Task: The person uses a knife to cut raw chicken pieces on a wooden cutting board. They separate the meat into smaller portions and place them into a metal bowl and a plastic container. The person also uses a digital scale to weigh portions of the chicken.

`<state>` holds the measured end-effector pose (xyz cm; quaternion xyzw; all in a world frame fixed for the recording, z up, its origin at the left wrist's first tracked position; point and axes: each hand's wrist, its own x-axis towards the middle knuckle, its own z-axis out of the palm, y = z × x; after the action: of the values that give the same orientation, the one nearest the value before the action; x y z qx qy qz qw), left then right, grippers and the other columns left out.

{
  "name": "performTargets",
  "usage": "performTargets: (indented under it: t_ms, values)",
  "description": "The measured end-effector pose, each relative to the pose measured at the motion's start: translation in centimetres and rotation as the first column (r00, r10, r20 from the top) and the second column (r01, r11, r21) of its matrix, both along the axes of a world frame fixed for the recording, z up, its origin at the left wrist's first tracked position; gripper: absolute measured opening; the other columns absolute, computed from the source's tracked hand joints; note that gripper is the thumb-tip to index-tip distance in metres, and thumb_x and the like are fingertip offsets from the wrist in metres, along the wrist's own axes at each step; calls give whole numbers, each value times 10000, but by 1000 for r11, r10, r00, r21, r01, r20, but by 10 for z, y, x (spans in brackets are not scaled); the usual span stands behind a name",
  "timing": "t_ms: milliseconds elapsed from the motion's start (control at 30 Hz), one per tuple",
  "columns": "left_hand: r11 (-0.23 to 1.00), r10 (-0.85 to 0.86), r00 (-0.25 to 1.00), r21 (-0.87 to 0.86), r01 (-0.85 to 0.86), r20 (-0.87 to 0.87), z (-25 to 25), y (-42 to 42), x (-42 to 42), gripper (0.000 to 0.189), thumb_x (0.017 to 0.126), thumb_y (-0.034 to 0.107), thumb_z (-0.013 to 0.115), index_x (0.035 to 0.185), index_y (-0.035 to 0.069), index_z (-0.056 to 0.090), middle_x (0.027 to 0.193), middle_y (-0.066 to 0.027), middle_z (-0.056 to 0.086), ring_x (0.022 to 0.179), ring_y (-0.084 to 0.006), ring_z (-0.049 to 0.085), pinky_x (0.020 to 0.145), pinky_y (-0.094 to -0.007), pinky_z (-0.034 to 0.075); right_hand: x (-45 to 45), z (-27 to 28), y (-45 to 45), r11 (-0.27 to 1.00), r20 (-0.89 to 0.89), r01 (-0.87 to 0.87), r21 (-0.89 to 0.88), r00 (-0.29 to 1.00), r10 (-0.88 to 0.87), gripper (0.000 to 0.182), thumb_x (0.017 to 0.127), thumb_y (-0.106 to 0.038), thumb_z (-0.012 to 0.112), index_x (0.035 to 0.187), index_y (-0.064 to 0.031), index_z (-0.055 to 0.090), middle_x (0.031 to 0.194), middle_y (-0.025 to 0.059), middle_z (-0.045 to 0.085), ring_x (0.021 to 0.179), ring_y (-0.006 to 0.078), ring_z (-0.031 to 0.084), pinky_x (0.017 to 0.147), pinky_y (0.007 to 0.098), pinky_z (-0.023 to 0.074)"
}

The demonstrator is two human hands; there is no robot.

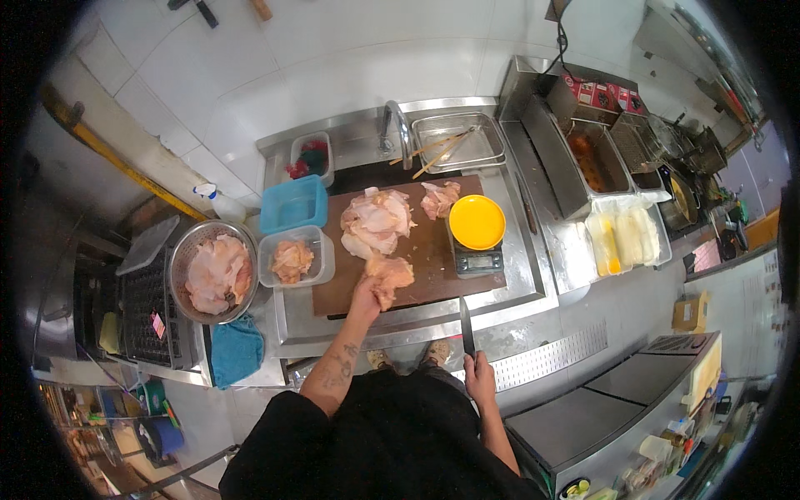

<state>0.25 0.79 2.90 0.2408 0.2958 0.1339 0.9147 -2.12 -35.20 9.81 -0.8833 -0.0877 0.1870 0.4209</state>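
My left hand grips a piece of raw chicken over the near part of a brown cutting board. In my right hand is a kitchen knife, its blade pointing up towards the board's near edge. A heap of raw chicken pieces lies mid-board, and a smaller chicken piece sits behind it to the right. At the board's right end stands a digital kitchen scale with a yellow plate on top. Left of the board, a clear plastic tub holds chicken pieces.
A steel colander of raw chicken and a blue tub stand left. Behind the board are a tap and a wire-mesh tray with chopsticks. A deep fryer is at right; a blue cloth lies at left.
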Motion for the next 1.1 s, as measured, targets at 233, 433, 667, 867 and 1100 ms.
performTargets:
  t_ms: [233, 433, 667, 867, 1100]
  values:
    - [263, 190, 974, 962, 73, -126, 107, 30, -30, 271, 895, 27, 664, 1163, 15, 625, 1005, -91, 677, 853, -232, 687, 718, -335, 564, 11, 3, 8, 999, 50, -35, 16, 998, 34, 295, 1030, -281, 581, 938, -5, 530, 677, 239, 601, 675, 477, 613, 598, 541, 437]
    - [-579, 7, 976, 795, 182, -219, 84, -8, 12, 234, 860, 94, 627, 1082, 81, 701, 1093, -100, 661, 1052, -290, 631, 984, -450, 476, 16, -12, 11, 997, 22, -42, 65, 999, 41, 280, 1048, -232, 565, 908, 4, 507, 651, 146, 563, 591, 222, 578, 568, 383, 445]
    - [-607, 19, 852, 671, 425, -522, 9, -37, -60, 374, 859, 202, 668, 1216, 90, 651, 1147, -110, 619, 1112, -302, 597, 1003, -478, 460, 11, -1, 0, 999, 84, -41, -10, 996, 42, 275, 1032, -264, 585, 945, -9, 533, 672, 232, 605, 638, 453, 626, 565, 485, 447]
    - [-587, 44, 814, 644, 491, -580, 28, -43, -32, 442, 859, 310, 734, 1211, 62, 637, 1161, -121, 604, 1126, -315, 596, 967, -469, 501, -1, -13, -3, 1000, 1, 0, 17, 1000, 0, 272, 1027, -261, 592, 951, -5, 539, 715, 250, 626, 686, 456, 633, 581, 493, 450]
    - [-633, -3, 749, 581, 511, -663, -9, -26, -8, 349, 831, 291, 752, 1090, 72, 667, 1075, -105, 630, 1064, -295, 651, 857, -455, 558, 6, 5, 15, 994, 96, -97, 48, 991, 92, 272, 1029, -239, 594, 917, 0, 525, 684, 208, 598, 608, 363, 610, 571, 435, 445]
